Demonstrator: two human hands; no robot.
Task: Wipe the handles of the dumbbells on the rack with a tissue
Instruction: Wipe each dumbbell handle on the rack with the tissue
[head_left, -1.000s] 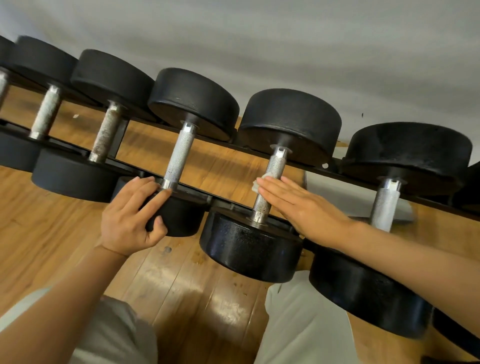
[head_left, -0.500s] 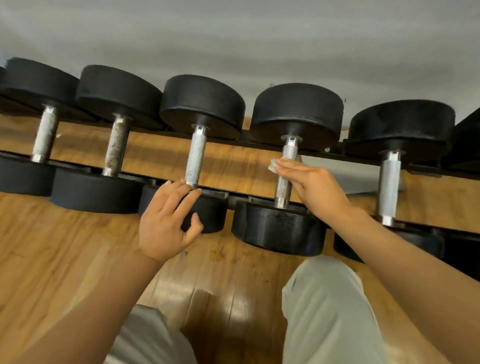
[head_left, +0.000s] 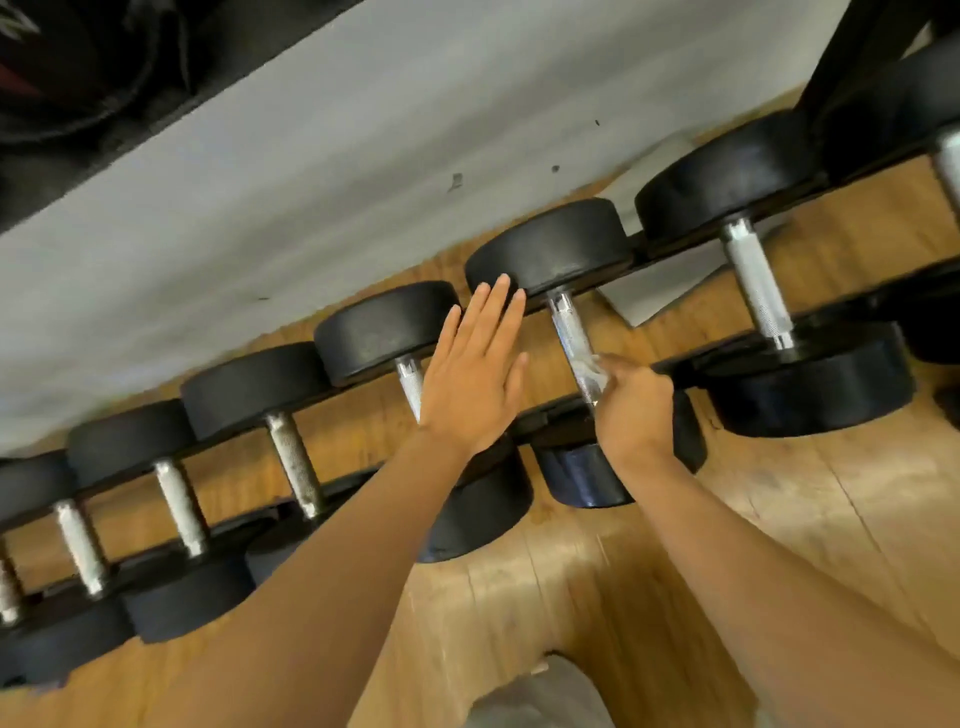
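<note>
A row of black dumbbells with knurled steel handles lies across the two rails of the rack (head_left: 685, 361). My right hand (head_left: 631, 410) grips the lower end of one handle (head_left: 569, 332), with a scrap of white tissue (head_left: 589, 370) pinched against the steel. Most of the tissue is hidden under my fingers. My left hand (head_left: 472, 379) is flat with straight fingers over the neighbouring handle (head_left: 410, 379). Its fingertips reach the far head (head_left: 550, 244) of the dumbbell that my right hand holds.
More dumbbells lie to the left (head_left: 293, 462) and right (head_left: 756, 283) on the same rack. Behind it are a grey wall (head_left: 311, 182) and a dark object (head_left: 78, 78) at top left. A black post (head_left: 857, 41) stands at top right. Wooden floor (head_left: 779, 519) lies below, with my knee (head_left: 540, 696).
My left hand has left the near dumbbell head and stretched flat, up toward the far heads. My right hand has slid down the handle toward its near end. The view has tilted.
</note>
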